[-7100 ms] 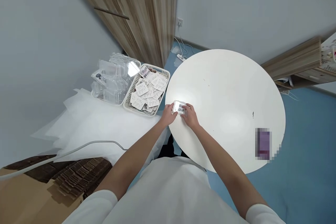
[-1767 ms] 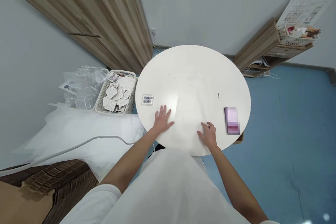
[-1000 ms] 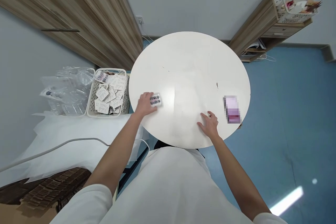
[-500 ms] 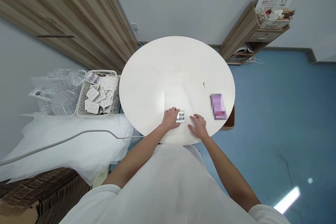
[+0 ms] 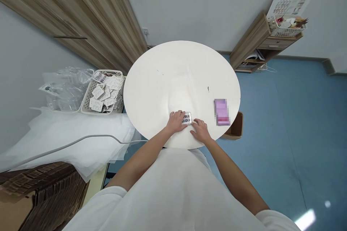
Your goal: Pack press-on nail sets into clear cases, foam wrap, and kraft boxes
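Note:
A small clear plastic case [image 5: 187,118] with dark pieces inside lies on the round white table [image 5: 173,75], near its front edge. My left hand [image 5: 175,121] curls over the case's left side and grips it. My right hand [image 5: 200,130] rests on the table just right of the case, fingers bent, fingertips at the case's lower right corner. Whether it grips the case I cannot tell.
A blurred purple object [image 5: 221,112] lies on the table to the right. Left of the table stand a white basket of printed cards [image 5: 104,91] and a pile of clear plastic cases [image 5: 65,88] on white sheeting [image 5: 67,137]. Stacked cardboard [image 5: 32,195] is at lower left.
My left hand picked the case up from the table's left edge and brought it to the front middle. My right hand slid left to meet it.

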### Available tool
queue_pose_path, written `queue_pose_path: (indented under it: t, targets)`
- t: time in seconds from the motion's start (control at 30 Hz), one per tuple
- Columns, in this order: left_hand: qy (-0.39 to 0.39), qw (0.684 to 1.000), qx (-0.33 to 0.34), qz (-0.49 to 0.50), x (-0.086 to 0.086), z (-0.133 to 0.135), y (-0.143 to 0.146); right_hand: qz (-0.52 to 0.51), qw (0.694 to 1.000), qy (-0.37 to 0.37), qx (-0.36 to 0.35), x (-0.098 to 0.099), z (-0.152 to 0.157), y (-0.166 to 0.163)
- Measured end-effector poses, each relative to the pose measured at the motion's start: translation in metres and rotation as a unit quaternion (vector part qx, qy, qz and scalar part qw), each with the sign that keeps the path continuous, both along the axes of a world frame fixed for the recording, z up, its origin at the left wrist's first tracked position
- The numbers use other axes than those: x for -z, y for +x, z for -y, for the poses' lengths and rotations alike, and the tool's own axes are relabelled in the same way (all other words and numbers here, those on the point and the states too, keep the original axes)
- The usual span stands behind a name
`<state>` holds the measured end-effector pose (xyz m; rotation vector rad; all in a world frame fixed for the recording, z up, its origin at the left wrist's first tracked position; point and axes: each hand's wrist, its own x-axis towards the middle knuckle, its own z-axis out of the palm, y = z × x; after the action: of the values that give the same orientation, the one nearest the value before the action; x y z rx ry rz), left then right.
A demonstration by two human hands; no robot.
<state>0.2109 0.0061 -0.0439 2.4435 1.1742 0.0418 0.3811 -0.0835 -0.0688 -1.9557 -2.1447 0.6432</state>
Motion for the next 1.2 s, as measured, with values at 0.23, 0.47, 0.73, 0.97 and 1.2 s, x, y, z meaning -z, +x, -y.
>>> queue_pose_path:
  t: [0.23,0.47,0.73,0.97,1.2]
  targets:
    - [0.003,1.000,-0.003,-0.024,0.009,0.001,0.002,-0.017,0.998,0.042,0.036,0.002,0.009,-0.003]
    - [0.047,0.998,0.044,-0.002,0.000,0.009,-0.026,-0.023,0.993,0.059,-0.097,-0.009,0.010,-0.003]
    - [-0.017,0.986,0.166,-0.018,-0.001,0.022,-0.066,-0.006,0.983,0.038,-0.177,0.001,0.009,0.008]
    - [-0.077,0.981,0.173,0.030,-0.008,0.010,-0.077,-0.085,0.995,-0.020,-0.052,-0.015,-0.006,0.006]
    - [-0.158,0.981,-0.038,0.107,0.008,-0.002,-0.069,-0.119,0.982,-0.084,0.119,-0.020,-0.029,0.002]
